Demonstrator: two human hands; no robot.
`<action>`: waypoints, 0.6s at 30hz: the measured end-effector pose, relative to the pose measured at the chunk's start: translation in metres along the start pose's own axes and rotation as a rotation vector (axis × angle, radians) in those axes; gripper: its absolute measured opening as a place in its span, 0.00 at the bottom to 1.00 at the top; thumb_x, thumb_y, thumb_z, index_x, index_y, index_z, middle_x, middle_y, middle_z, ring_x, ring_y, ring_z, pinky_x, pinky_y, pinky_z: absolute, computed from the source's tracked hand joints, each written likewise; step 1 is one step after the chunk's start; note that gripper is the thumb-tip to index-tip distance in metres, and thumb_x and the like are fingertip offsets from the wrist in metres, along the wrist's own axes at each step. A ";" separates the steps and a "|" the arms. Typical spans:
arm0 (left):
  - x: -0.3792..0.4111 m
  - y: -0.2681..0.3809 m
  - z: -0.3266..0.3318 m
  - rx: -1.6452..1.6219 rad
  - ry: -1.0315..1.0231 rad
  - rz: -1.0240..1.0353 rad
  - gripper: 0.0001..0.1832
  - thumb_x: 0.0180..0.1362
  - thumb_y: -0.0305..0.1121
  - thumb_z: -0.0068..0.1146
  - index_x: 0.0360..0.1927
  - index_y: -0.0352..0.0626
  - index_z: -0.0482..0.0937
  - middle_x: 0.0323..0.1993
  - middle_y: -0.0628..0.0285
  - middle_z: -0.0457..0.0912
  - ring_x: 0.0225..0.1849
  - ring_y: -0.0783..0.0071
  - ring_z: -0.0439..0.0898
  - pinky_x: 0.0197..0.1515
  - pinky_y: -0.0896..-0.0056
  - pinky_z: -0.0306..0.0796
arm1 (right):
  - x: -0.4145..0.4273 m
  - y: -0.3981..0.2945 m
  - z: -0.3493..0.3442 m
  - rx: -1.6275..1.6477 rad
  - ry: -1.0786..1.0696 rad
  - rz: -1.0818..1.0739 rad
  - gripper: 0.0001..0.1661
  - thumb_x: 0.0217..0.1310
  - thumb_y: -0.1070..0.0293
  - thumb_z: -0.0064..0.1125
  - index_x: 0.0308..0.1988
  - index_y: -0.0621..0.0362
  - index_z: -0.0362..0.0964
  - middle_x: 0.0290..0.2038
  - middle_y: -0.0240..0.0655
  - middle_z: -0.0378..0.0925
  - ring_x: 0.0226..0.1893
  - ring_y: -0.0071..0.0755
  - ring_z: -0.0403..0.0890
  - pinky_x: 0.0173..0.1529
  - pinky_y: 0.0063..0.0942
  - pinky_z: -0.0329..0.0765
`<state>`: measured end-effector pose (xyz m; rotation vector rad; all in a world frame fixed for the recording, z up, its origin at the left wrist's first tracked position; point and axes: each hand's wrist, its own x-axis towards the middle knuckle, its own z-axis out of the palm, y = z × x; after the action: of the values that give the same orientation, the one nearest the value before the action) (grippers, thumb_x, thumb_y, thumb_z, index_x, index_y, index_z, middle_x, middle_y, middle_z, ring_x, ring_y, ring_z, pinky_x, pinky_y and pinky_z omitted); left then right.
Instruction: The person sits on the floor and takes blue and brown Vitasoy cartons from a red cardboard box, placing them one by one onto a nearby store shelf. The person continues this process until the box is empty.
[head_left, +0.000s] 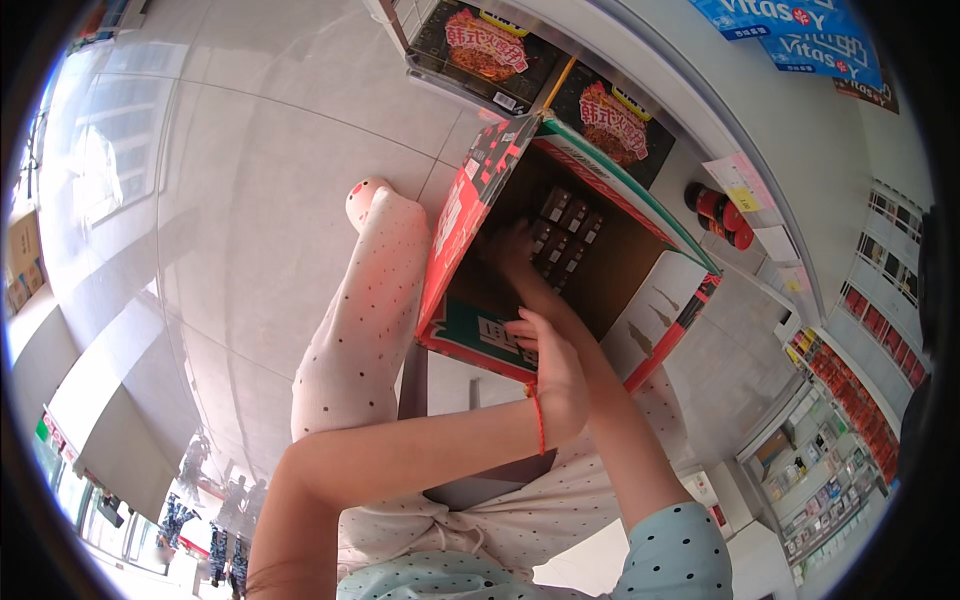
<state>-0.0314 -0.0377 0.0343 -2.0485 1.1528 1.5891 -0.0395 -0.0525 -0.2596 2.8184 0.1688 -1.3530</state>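
A large red and green cardboard carton (469, 202) stands tilted between my legs, its top flaps spread. Down in the shadowed inside lie rows of small dark brown packages (562, 225) with pale labels. My right hand (510, 247) reaches deep into the carton, just left of these packages; shadow hides what its fingers do. At the near side, my left hand (559, 367), with a red cord bracelet (538, 424) on the wrist, extends its fingers over the green near flap (480, 330). It lies against my right forearm and appears to hold nothing.
Black instant-noodle cartons (480, 52) sit under the shelf beyond the carton. Red-lidded jars (720, 214) stand at right, below a shelf edge with price tags (739, 184). Blue Vitasoy packs (817, 52) show above. Tiled floor (247, 165) stretches to the left.
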 end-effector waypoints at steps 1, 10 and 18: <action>0.000 0.001 0.000 -0.004 0.003 -0.004 0.19 0.55 0.36 0.49 0.48 0.40 0.78 0.47 0.48 0.77 0.51 0.46 0.72 0.60 0.40 0.54 | 0.008 0.006 0.003 0.018 -0.005 -0.072 0.39 0.55 0.33 0.40 0.46 0.56 0.76 0.52 0.55 0.64 0.46 0.52 0.73 0.47 0.41 0.72; 0.005 0.004 0.001 0.001 -0.030 -0.058 0.19 0.56 0.36 0.47 0.48 0.38 0.77 0.47 0.50 0.77 0.51 0.47 0.72 0.60 0.40 0.54 | 0.023 -0.022 0.030 -0.084 0.000 0.265 0.49 0.47 0.24 0.42 0.50 0.57 0.72 0.50 0.48 0.61 0.48 0.50 0.64 0.48 0.42 0.66; 0.012 0.016 0.004 0.002 -0.035 -0.174 0.21 0.55 0.38 0.48 0.49 0.39 0.76 0.48 0.51 0.76 0.51 0.47 0.72 0.60 0.40 0.54 | 0.037 -0.031 0.029 -0.158 -0.095 0.318 0.41 0.46 0.33 0.50 0.47 0.57 0.74 0.50 0.49 0.62 0.47 0.51 0.63 0.45 0.45 0.65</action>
<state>-0.0451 -0.0497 0.0256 -2.0494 0.9353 1.5327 -0.0420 -0.0198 -0.3059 2.5122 -0.1600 -1.3305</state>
